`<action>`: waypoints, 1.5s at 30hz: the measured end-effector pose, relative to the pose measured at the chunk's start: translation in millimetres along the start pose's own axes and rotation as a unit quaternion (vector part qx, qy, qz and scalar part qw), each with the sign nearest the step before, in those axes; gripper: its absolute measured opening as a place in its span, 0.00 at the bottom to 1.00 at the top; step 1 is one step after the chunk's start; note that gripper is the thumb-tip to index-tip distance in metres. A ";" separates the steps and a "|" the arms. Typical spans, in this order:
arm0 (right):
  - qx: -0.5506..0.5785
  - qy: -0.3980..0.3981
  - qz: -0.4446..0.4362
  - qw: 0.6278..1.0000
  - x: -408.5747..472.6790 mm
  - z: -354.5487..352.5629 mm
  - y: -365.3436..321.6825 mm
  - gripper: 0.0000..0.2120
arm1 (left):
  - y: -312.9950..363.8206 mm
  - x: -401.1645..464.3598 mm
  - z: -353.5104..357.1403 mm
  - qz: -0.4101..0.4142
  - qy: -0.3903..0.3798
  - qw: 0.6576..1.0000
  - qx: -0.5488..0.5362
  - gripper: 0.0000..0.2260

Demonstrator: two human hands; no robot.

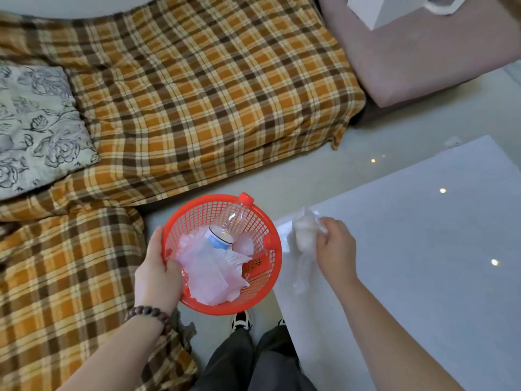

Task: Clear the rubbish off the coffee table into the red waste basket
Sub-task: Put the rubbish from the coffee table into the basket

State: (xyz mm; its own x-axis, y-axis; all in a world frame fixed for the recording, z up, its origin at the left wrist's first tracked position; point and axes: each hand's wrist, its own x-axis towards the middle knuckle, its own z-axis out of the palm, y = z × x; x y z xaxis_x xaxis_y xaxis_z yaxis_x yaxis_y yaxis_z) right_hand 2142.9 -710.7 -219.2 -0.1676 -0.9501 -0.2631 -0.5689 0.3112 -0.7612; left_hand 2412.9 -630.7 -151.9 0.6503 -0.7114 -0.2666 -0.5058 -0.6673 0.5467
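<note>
The red waste basket (275,273) hangs beside the left edge of the white coffee table (417,221), with my left hand (158,270) gripping its near-left rim. Inside lie a clear plastic bottle with a red cap (231,218), crumpled white paper (208,275), a second red-capped bottle (267,240) and a red packet (253,265). My right hand (334,246) is closed on a crumpled clear plastic wrapper (303,235) at the table's left edge, just right of the basket rim. The wrapper's tail trails down along the edge.
A sofa with an orange plaid cover (197,94) fills the left and top, with a floral cushion (36,122) on it. A pink seat with a white box (375,9) stands at the top right. My legs and shoes (242,320) are below the basket.
</note>
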 end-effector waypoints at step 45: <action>0.062 -0.071 -0.074 0.993 66.7 59.4 -162.1 0.17 | 68.8 148.8 -27.4 0.051 -0.069 0.979 -0.184 0.25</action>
State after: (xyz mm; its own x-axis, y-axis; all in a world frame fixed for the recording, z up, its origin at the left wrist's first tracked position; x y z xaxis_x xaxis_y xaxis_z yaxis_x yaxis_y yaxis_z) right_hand 2271.7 -823.2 -148.6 0.0308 -0.9756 -0.2175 -0.4731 0.1775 -0.8629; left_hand 2490.4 -776.5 -132.2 0.5115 -0.8100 -0.2869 -0.3087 -0.4847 0.8184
